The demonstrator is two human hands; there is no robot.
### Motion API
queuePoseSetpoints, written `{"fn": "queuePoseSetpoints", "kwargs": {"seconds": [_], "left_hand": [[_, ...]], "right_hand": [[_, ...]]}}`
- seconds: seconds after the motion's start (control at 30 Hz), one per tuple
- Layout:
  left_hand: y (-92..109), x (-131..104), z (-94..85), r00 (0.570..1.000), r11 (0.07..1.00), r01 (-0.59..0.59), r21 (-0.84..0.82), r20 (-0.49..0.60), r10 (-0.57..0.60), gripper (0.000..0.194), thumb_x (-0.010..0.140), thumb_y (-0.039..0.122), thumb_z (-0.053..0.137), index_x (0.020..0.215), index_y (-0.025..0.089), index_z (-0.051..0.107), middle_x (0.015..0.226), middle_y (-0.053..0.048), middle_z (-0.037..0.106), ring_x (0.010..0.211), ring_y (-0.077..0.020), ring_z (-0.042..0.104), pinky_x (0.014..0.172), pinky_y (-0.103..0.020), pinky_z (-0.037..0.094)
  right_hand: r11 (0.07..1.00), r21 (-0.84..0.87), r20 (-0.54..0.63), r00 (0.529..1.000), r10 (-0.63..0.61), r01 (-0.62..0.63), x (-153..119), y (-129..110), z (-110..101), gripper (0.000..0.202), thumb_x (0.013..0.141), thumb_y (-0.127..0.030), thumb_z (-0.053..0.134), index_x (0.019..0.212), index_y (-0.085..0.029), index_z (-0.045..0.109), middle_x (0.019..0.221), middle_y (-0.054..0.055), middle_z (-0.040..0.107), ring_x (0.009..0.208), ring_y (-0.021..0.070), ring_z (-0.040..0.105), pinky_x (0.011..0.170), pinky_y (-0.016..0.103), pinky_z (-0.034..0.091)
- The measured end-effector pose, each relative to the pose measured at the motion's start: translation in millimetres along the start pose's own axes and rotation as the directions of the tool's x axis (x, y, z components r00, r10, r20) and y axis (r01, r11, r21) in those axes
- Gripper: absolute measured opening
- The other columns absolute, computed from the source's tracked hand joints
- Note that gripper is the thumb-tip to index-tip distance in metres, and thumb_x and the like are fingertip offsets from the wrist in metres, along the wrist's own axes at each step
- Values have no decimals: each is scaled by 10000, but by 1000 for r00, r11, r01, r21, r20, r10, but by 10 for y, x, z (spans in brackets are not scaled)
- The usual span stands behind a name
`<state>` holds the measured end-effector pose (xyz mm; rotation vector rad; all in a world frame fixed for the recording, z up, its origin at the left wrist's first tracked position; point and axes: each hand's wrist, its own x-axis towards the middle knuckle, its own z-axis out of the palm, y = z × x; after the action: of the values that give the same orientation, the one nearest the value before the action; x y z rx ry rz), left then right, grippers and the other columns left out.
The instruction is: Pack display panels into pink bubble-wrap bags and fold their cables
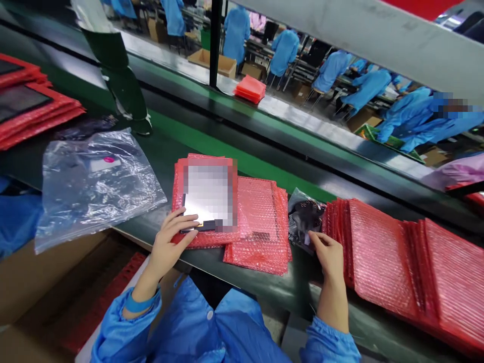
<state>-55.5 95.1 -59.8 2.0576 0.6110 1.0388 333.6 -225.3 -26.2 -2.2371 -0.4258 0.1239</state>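
Note:
My left hand (pixel 172 239) rests with spread fingers on the lower left corner of a flat panel (pixel 207 201) with a bright, partly pixelated face. That panel lies on red bubble-wrap pouches (pixel 179 201). Just right of it is another stack of red bubble-wrap pouches (pixel 260 217). My right hand (pixel 327 247) has thumb and forefinger pinched at the lower edge of a clear bag (pixel 302 217) with dark small parts inside. What exactly the fingertips grip is too small to make out.
Rows of filled red pouches (pixel 381 257) stand at the right. A large clear plastic bag (pixel 94 186) lies at the left, near stacked red pouches with dark panels (pixel 34 108). An open cardboard box (pixel 49 287) sits below. Beyond the green belt (pixel 234 161), people in blue work.

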Motion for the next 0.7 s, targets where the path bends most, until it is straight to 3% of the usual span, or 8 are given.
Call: {"fn": "queuePoseSetpoints", "kwargs": {"seconds": [0.23,0.37,0.47,0.53,0.6,0.7], "left_hand": [[-31,-25,43,1000,999,5,-34,-19,-6,157,1061,348,723,1171,314,830,1284,-28,829,1465,-289,604,1275,-575,482],[-59,-39,65,1000,998,1,-58,-28,-3,169,1062,370,718,1171,313,834,1293,-31,826,1460,-292,607,1277,-579,485],[-73,-36,75,1000,997,1,-77,-31,-3,170,1056,364,728,1183,322,835,1293,-27,826,1459,-293,609,1277,-572,489],[-76,-27,82,999,996,3,-86,-38,-6,164,1055,348,733,1180,322,836,1289,-24,828,1456,-287,611,1278,-566,488],[-68,-18,90,999,996,1,-93,-49,-6,153,1053,335,736,1163,317,840,1274,-24,834,1446,-283,617,1277,-563,486],[-41,-3,104,998,994,16,-107,-51,-22,149,1051,336,735,1147,304,845,1268,-41,838,1445,-294,618,1272,-573,481]], "right_hand": [[996,-89,-95,995,-6,-3,-10,-62,-82,690,793,-789,691,951,-134,839,843,131,744,689,312,629,664,409,488],[986,-160,-220,973,-70,35,-48,-164,-74,653,776,-803,693,862,-167,814,912,171,749,871,395,688,865,486,525],[984,-161,-322,939,-119,70,-82,-251,-69,716,819,-850,678,917,-154,812,923,175,716,886,387,671,943,518,522],[989,-116,-350,928,-128,93,-108,-324,-73,757,828,-877,686,971,-142,796,920,159,696,870,362,660,912,505,532],[992,-31,-317,940,-125,121,-144,-442,-60,771,844,-889,690,1029,-144,759,889,122,677,796,308,639,774,436,538],[976,141,-140,979,-147,167,-235,-754,59,669,913,-836,725,1061,-185,687,807,39,623,621,200,534,565,311,426]]}}
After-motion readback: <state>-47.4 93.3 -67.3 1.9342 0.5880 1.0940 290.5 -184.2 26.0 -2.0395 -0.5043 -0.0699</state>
